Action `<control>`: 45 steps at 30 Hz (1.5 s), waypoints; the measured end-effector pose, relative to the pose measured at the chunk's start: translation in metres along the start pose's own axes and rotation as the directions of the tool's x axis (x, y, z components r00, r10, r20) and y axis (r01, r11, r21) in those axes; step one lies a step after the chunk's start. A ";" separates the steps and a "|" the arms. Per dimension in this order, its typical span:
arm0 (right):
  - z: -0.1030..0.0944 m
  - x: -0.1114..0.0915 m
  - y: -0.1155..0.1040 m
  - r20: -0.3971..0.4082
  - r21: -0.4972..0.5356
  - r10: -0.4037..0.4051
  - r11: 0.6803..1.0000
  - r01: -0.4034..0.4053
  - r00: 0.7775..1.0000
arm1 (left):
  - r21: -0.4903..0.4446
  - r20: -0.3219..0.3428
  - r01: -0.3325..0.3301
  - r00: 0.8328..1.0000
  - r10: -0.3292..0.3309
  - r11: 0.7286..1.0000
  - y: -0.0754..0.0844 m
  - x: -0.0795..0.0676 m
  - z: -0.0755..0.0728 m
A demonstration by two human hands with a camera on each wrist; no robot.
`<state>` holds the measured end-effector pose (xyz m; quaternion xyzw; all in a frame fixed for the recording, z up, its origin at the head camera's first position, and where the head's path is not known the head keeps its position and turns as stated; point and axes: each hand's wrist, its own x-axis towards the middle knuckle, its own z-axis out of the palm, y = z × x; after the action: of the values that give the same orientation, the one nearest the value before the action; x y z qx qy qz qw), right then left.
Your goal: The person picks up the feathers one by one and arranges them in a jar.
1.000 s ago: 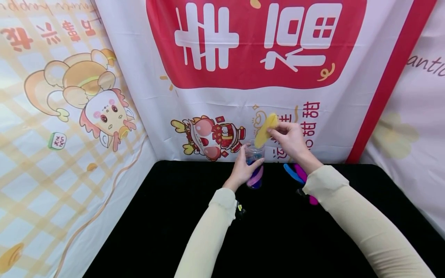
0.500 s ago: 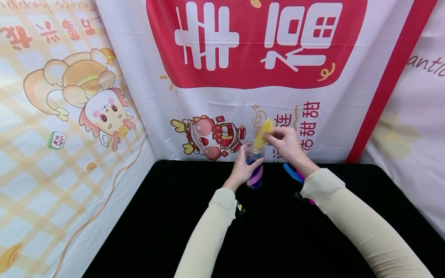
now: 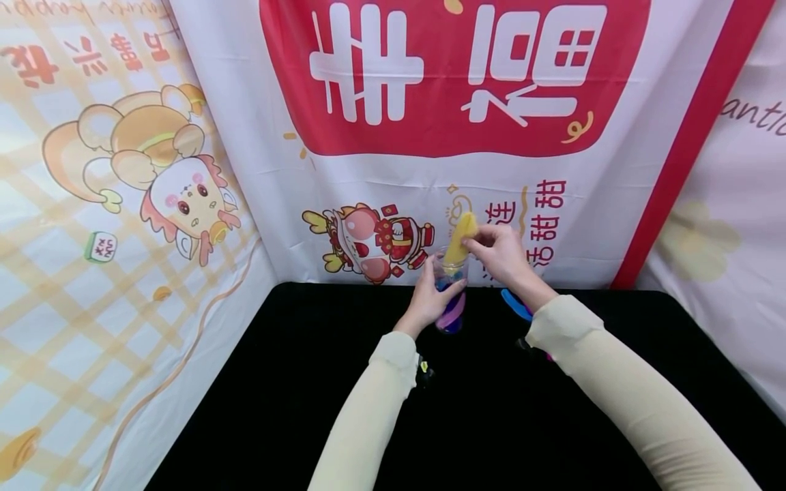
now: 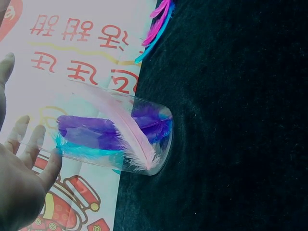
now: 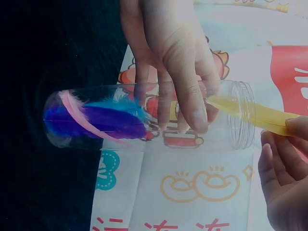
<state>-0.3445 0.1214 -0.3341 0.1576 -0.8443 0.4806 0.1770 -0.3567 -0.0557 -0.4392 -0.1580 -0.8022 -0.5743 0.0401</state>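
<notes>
My left hand [image 3: 426, 300] grips a clear plastic jar [image 5: 243, 115] with a threaded mouth, the thumb across its near side and the fingers round the far side. Inside, toward the bottom, lie a purple feather [image 5: 103, 124], a light blue feather [image 4: 91, 150] and a pale pink feather [image 4: 126, 130] that curves along the wall. My right hand [image 3: 503, 256] pinches a yellow feather [image 3: 459, 242] between thumb and fingers above the jar. The feather's lower end reaches through the mouth, as the right wrist view shows; its upper part stands outside.
On the black table [image 3: 491, 423], a blue feather [image 3: 514, 304] and a magenta feather [image 4: 161, 24] lie to the right of the jar, partly hidden by the right forearm in the head view. A printed cloth banner [image 3: 381, 174] hangs behind the table's far edge.
The right hand has moved left and slightly down, bringing the yellow feather's lower end from the rim into the jar's mouth. My left hand and the jar have stayed put.
</notes>
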 end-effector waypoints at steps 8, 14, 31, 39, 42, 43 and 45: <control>0.004 0.000 -0.003 0.023 -0.128 -0.022 0.991 0.024 0.999 | 0.016 -0.011 -0.027 1.000 0.027 1.000 -0.001 0.000 0.001; 0.007 0.001 -0.003 0.073 -0.134 0.000 0.991 0.010 0.997 | 0.023 -0.008 -0.026 1.000 0.026 0.999 -0.001 0.000 0.001; 0.013 0.003 -0.002 0.174 -0.137 0.043 0.990 -0.019 0.984 | 0.040 0.005 0.002 1.000 -0.002 0.999 0.001 -0.003 0.000; 0.013 0.004 -0.001 0.177 -0.145 0.047 0.989 -0.021 0.983 | 0.026 0.006 0.001 1.000 -0.002 1.000 0.002 -0.002 -0.001; 0.013 0.004 -0.001 0.179 -0.145 0.053 0.989 -0.027 0.982 | 0.024 0.010 0.004 1.000 -0.004 1.000 0.002 -0.002 -0.001; 0.013 0.004 -0.001 0.180 -0.145 0.053 0.989 -0.027 0.982 | 0.022 0.011 0.006 1.000 -0.006 1.000 0.001 -0.002 -0.001; 0.013 0.004 -0.001 0.184 -0.142 0.055 0.989 -0.028 0.981 | 0.022 0.012 0.008 1.000 -0.008 1.000 0.001 -0.002 -0.001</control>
<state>-0.3493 0.1093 -0.3379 0.1717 -0.8918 0.4071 0.0972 -0.3551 -0.0570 -0.4385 -0.1580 -0.8093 -0.5647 0.0348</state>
